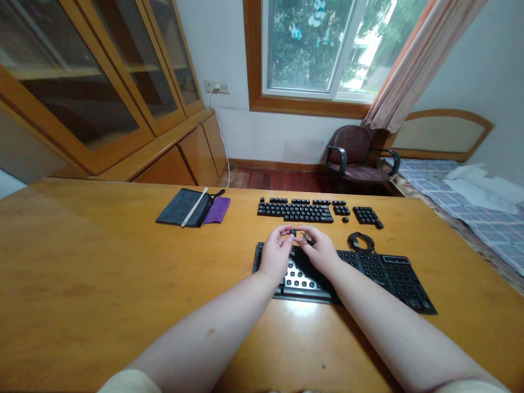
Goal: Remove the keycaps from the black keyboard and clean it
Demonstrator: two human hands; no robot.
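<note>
Over the black keyboard base (305, 292), stripped of its keycaps, both hands meet close together. My left hand (278, 248) is closed, pinching a small black keycap (293, 232) between its fingertips. Beside the keycap, my right hand (318, 248) has its fingers bent round a small dark thing (309, 238) too little to make out. Beyond the hands, loose black keycaps (297, 210) lie in keyboard order, with a number-pad group (366, 215) at their right. Part of the keyboard base is hidden under my hands and right forearm.
A coiled black cable (360, 242) lies behind the keyboard's right half. At left on the wooden table (102, 273) are a dark grey pouch (176, 210), a pale flat stick (194, 207) and a purple cloth (218, 210). An office chair (354, 153) stands past the far edge.
</note>
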